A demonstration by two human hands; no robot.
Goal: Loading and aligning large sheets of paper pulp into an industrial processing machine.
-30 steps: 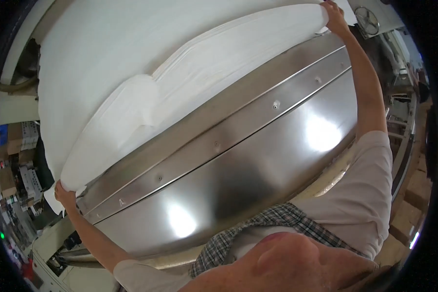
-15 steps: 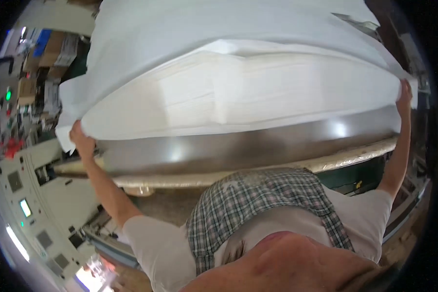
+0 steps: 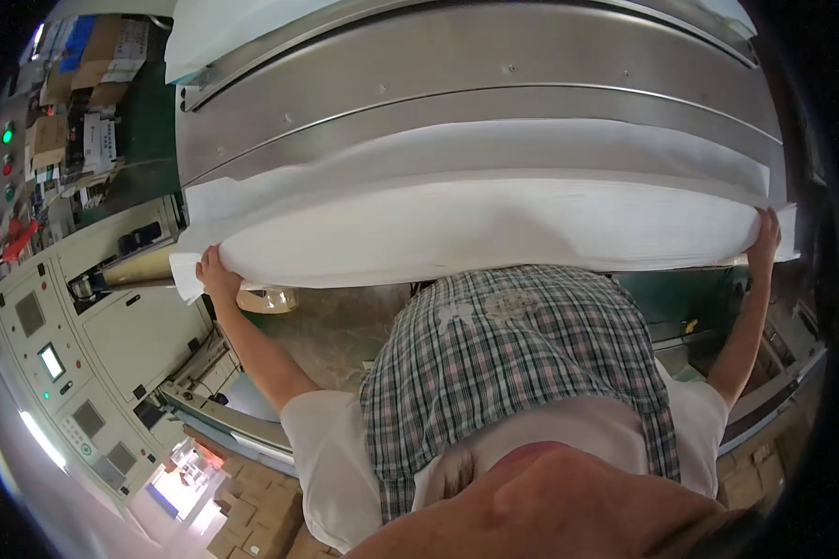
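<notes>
A wide stack of thin white sheets (image 3: 438, 224) spans the space before me, its near edge close to my checked apron. At the left end, my left hand (image 3: 217, 272) is closed on the sheets, with a loose white corner sticking out past it. My right hand (image 3: 764, 238) grips the right end in the same way, fingers over the edge. Beyond the stack, a looser white layer (image 3: 568, 140) lies on the metal surface of a machine (image 3: 494, 70). The undersides of both hands are hidden by the sheets.
A pale control cabinet (image 3: 121, 345) with a lit screen stands at the left. Cardboard boxes (image 3: 107, 56) are piled at the far left, and more cartons (image 3: 256, 503) lie at lower left. A roll of clear tape (image 3: 268, 300) sits below the sheets' left end.
Both hands have drawn the white sheets toward my body. The machine's metal top, covered before, now shows beyond them, while the near metal strip is hidden under the stack.
</notes>
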